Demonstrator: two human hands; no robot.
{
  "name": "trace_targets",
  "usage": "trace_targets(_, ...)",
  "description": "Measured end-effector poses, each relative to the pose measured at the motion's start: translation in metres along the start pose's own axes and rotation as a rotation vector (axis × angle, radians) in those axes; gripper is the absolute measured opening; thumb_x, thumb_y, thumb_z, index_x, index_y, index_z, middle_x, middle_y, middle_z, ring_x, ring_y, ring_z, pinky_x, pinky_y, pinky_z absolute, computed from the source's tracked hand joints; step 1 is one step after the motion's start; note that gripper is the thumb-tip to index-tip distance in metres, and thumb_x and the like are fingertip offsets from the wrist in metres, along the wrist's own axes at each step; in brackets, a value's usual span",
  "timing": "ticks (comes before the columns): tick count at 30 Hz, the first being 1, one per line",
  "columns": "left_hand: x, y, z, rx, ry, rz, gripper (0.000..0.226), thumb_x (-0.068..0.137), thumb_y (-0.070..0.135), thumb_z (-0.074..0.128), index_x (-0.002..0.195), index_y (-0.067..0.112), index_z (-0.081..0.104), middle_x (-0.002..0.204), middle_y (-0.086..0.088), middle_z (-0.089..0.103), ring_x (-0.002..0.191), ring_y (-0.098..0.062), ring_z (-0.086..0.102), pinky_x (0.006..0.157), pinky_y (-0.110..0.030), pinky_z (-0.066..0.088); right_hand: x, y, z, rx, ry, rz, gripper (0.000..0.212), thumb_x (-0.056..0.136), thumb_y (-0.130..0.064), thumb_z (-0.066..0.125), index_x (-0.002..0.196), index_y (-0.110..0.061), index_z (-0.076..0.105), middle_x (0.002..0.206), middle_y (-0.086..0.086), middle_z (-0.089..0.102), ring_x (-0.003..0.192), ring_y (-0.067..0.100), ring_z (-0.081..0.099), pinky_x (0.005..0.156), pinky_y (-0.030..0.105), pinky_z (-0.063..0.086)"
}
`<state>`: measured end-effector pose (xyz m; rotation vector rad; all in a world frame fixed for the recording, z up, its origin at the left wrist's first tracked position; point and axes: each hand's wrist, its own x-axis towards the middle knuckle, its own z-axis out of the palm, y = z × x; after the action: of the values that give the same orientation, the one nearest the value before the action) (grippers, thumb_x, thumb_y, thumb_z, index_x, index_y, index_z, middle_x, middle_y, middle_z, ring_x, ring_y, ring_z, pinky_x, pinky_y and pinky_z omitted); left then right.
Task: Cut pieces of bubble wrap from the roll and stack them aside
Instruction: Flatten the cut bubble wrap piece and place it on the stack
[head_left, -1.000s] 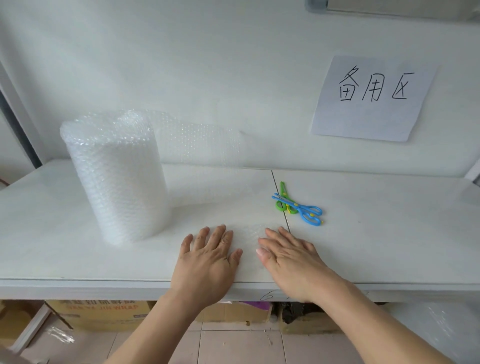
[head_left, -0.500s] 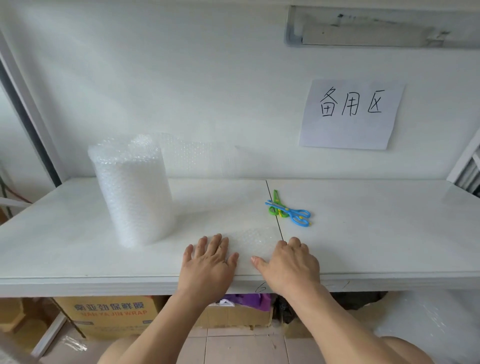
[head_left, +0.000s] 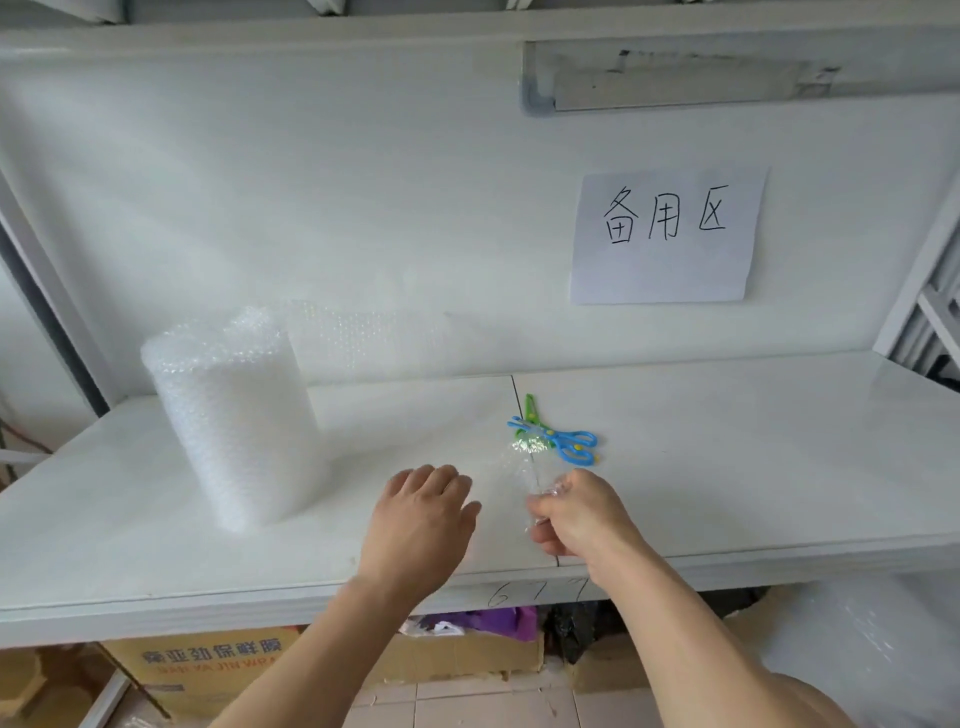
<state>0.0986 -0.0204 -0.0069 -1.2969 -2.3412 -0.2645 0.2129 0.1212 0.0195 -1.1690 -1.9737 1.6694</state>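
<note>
A tall roll of bubble wrap (head_left: 236, 415) stands upright on the left of the white table (head_left: 727, 467); its loose end (head_left: 374, 338) trails right along the back wall. My right hand (head_left: 576, 512) grips a small clear piece of bubble wrap (head_left: 522, 467) and holds it lifted off the table, its upper part in front of the scissors. My left hand (head_left: 423, 514) hovers flat beside it, fingers relaxed, holding nothing. Blue and green scissors (head_left: 558, 439) lie on the table just behind my right hand.
A paper sign with handwriting (head_left: 665, 234) hangs on the back wall. Under the table sit a cardboard box (head_left: 208, 670), purple and black bags (head_left: 488, 621), and more bubble wrap (head_left: 857, 639) at the right.
Both hands lay flat on the piece at the table's front edge. Now my right hand has gathered the piece and lifted it, and my left hand has come off it.
</note>
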Motion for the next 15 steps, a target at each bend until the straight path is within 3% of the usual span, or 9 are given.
trace_targets(4,0.047,0.017,0.002,0.018,-0.038,0.152,0.030,0.088,0.036,0.044,0.083,0.021,0.069,0.081,0.007,0.070,0.078,-0.021,0.068,0.072,-0.033,0.053,0.020,-0.001,-0.035,0.067,0.106,-0.050,0.012,0.081,-0.009,0.065,0.080,-0.010,0.054,0.066,0.005,0.061,0.050,0.016,0.063,0.051,0.028,0.052)
trace_targets(10,0.122,0.063,0.030,-0.002,0.044,0.268,0.031,0.088,0.032,0.042,0.076,0.020,0.067,0.075,0.006,0.070,0.069,-0.023,0.066,0.063,-0.031,0.052,0.073,0.000,-0.100,0.167,0.245,-0.094,0.016,0.081,-0.009,0.068,0.078,-0.011,0.053,0.069,0.009,0.062,0.049,0.017,0.061,0.051,0.027,0.051)
trace_targets(15,0.189,0.105,0.062,-0.044,0.099,0.367,0.031,0.087,0.029,0.043,0.062,0.017,0.057,0.060,0.004,0.057,0.058,-0.024,0.058,0.056,-0.028,0.045,0.138,0.004,-0.152,0.186,0.351,-0.071,0.020,0.081,-0.014,0.068,0.096,-0.005,0.057,0.075,0.008,0.066,0.047,0.010,0.063,0.050,0.025,0.052)
